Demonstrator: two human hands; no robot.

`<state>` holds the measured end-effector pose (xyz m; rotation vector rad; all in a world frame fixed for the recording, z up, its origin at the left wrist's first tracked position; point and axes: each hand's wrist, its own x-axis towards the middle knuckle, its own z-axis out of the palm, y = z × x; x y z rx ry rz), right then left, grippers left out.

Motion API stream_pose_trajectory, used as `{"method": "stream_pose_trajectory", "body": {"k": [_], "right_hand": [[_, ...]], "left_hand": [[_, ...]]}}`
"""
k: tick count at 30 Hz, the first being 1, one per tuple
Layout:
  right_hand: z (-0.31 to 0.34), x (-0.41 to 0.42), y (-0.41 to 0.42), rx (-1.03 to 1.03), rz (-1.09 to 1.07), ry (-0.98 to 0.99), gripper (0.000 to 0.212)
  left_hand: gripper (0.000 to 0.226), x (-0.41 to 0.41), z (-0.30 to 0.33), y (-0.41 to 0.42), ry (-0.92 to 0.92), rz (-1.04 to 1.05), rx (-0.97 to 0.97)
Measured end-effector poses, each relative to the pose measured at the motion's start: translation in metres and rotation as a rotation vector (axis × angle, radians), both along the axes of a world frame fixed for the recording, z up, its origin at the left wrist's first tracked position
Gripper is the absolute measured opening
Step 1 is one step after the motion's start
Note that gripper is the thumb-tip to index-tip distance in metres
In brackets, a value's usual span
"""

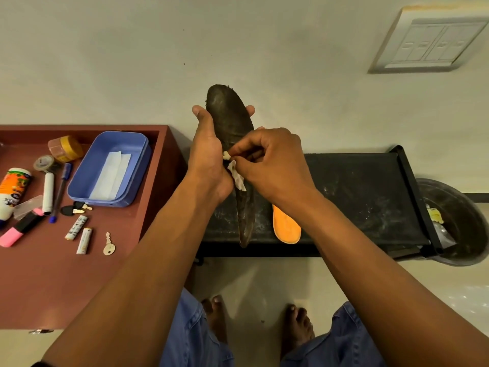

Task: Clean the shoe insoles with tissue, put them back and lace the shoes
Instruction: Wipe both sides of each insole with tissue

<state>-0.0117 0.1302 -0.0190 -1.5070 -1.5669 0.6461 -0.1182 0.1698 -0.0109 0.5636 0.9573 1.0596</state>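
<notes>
A dark, worn insole [229,120] stands nearly upright in front of me, its heel end down by the black rack. My left hand [209,149] grips it round the middle, thumb on the left edge and fingertips showing on the right edge. My right hand [267,160] pinches a small crumpled white tissue [236,174] against the insole's face. A second insole [286,224], orange side up, lies on the black rack [357,197]. No shoes or laces are in view.
To my left is a reddish-brown table [53,274] with a blue box [87,168] holding white tissue sheets [111,174], plus tape rolls, markers, pens, batteries and keys. A dark bin [460,223] stands right of the rack. My bare feet are on the floor below.
</notes>
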Motion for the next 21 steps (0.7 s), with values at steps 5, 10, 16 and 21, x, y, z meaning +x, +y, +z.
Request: {"method": "stream_pose_trajectory", "body": {"k": [5, 10, 16, 21], "right_hand": [[-0.006, 0.013, 0.005, 0.021, -0.119, -0.095, 0.014], [-0.006, 0.016, 0.007, -0.028, -0.109, 0.001, 0.012], [-0.001, 0.003, 0.001, -0.08, 0.077, 0.072, 0.012], [-0.004, 0.0, -0.001, -0.051, 0.001, -0.029, 0.012]], "left_hand": [[0.088, 0.002, -0.005, 0.004, -0.093, -0.017, -0.008], [0.082, 0.001, -0.005, 0.004, -0.18, -0.013, 0.002], [0.082, -0.008, 0.001, 0.007, -0.202, 0.074, -0.011], [0.077, -0.005, 0.0, 0.006, -0.193, 0.08, -0.014]]}}
